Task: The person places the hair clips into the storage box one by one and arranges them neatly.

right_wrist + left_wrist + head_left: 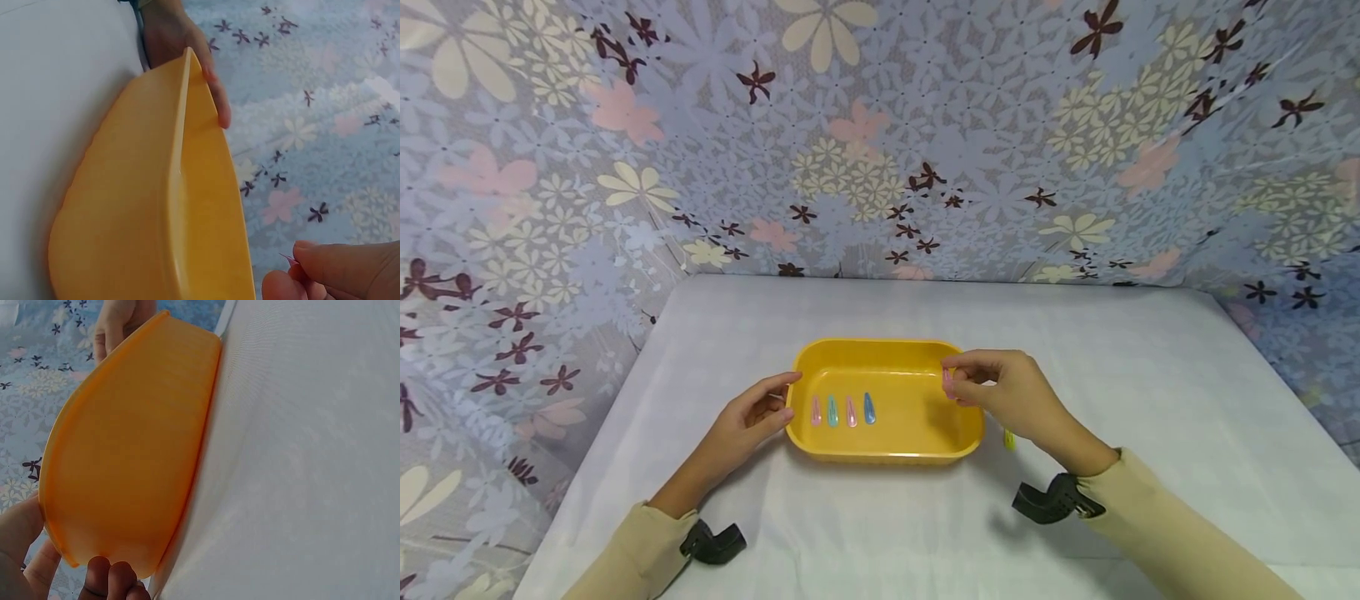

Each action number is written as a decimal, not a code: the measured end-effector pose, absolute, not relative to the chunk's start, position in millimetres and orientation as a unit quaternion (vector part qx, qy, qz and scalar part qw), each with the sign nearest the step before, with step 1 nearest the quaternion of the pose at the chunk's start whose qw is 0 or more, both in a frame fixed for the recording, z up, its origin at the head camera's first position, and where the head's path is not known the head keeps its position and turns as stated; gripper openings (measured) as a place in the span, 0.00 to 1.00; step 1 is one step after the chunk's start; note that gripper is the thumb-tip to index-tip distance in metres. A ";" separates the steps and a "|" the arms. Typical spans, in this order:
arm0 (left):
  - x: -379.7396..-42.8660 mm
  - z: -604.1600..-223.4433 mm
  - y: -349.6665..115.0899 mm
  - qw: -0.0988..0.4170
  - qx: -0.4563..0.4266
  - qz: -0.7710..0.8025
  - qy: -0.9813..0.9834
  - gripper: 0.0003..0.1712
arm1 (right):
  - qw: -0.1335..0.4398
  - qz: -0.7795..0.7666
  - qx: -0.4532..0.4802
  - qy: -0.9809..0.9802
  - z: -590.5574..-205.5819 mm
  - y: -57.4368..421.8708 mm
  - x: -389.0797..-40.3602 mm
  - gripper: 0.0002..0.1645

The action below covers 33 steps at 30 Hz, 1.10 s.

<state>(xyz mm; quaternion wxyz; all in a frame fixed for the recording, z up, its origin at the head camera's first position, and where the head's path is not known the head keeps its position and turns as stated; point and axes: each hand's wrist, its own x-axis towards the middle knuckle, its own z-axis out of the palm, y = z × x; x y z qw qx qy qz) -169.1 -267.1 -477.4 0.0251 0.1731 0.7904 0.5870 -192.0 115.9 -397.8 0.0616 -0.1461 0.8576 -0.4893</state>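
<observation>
A shallow yellow plastic tray [880, 456] rests on the white-covered table. My left hand [747, 421] holds its left end, thumb and index finger at the rim and the other fingers curled against the outer wall. Over the tray's right end, my right hand [1018, 396] pinches a pink snap hair clip [948, 382] between thumb and fingertips; its tip also shows in the right wrist view. Inside the tray's left half lie a pink clip [816, 411], a teal clip [832, 411], another pink clip [852, 412] and a blue clip [869, 408], side by side in a row.
A yellow-green hair clip [1009, 438] lies on the table just right of the tray, partly hidden by my right hand. Flowered fabric [925, 150] hangs behind the table [880, 533] and along its sides. Each wrist carries a black band mount [1051, 498].
</observation>
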 end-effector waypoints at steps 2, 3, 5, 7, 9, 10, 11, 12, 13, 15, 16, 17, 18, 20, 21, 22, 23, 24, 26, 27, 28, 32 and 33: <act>-168.9 -477.0 -267.5 0.028 0.173 0.588 0.789 0.28 | 0.065 -0.487 -0.148 0.858 -398.1 109.2 -193.9 0.20; -168.9 -476.8 -267.8 0.029 0.172 0.589 0.789 0.28 | 0.067 -0.488 -0.148 0.857 -398.1 106.1 -194.7 0.20; -169.3 -476.5 -267.5 0.030 0.173 0.588 0.789 0.27 | 0.070 -0.491 -0.146 0.856 -398.2 100.9 -196.3 0.19; -169.8 -476.3 -267.3 0.029 0.175 0.588 0.789 0.27 | 0.078 -0.498 -0.146 0.851 -398.9 95.9 -198.2 0.19; -170.2 -476.3 -267.0 0.026 0.178 0.585 0.791 0.27 | 0.084 -0.501 -0.150 0.848 -399.7 90.9 -199.7 0.19; -170.3 -476.5 -266.9 0.024 0.181 0.584 0.791 0.27 | 0.087 -0.500 -0.153 0.848 -400.3 88.4 -200.5 0.19; -170.4 -476.6 -266.9 0.024 0.182 0.584 0.791 0.28 | 0.088 -0.495 -0.157 0.850 -401.2 85.8 -201.4 0.18; -170.3 -476.7 -266.9 0.023 0.183 0.583 0.791 0.28 | 0.090 -0.491 -0.162 0.851 -402.3 83.1 -202.3 0.18; -170.2 -476.8 -267.0 0.022 0.184 0.582 0.791 0.28 | 0.090 -0.483 -0.167 0.854 -403.3 80.4 -203.0 0.18; -170.0 -476.9 -267.4 0.022 0.184 0.582 0.792 0.28 | 0.097 -0.476 -0.175 0.856 -405.5 74.8 -204.4 0.17; -169.9 -476.8 -267.5 0.022 0.184 0.581 0.792 0.28 | 0.104 -0.476 -0.177 0.855 -406.5 72.1 -205.1 0.16; -169.7 -476.7 -267.7 0.023 0.183 0.581 0.793 0.28 | 0.108 -0.472 -0.179 0.856 -407.7 69.4 -206.0 0.16; -169.7 -476.5 -267.9 0.023 0.182 0.581 0.793 0.28 | 0.114 -0.471 -0.182 0.856 -408.7 66.9 -206.7 0.15; -169.5 -476.3 -268.1 0.023 0.181 0.582 0.792 0.28 | 0.125 -0.472 -0.184 0.853 -410.8 61.9 -208.4 0.15; -169.4 -476.1 -268.2 0.023 0.181 0.582 0.792 0.28 | 0.128 -0.469 -0.185 0.854 -411.9 59.8 -209.2 0.14; -169.4 -476.0 -268.2 0.024 0.181 0.583 0.792 0.28 | 0.128 -0.464 -0.187 0.856 -412.9 57.6 -210.2 0.14; -169.3 -475.8 -268.2 0.025 0.180 0.584 0.791 0.28 | 0.128 -0.460 -0.189 0.858 -414.2 55.8 -211.4 0.14; -169.3 -475.7 -268.2 0.025 0.180 0.584 0.791 0.28 | 0.128 -0.457 -0.190 0.859 -415.4 53.9 -212.4 0.14; -169.2 -475.5 -267.9 0.026 0.178 0.585 0.790 0.28 | 0.126 -0.446 -0.192 0.865 -418.6 50.5 -214.6 0.14; -169.2 -475.4 -267.8 0.027 0.177 0.586 0.790 0.28 | 0.122 -0.435 -0.195 0.870 -420.6 49.1 -215.7 0.14; -169.3 -475.3 -267.8 0.028 0.177 0.586 0.791 0.28 | 0.119 -0.424 -0.197 0.876 -422.6 47.4 -217.0 0.13; -169.2 -474.9 -268.1 0.030 0.173 0.585 0.792 0.28 | 0.116 -0.386 -0.205 0.892 -430.5 40.6 -220.7 0.12; -169.2 -474.8 -268.2 0.030 0.173 0.585 0.792 0.28 | 0.120 -0.383 -0.204 0.893 -432.2 39.3 -221.4 0.12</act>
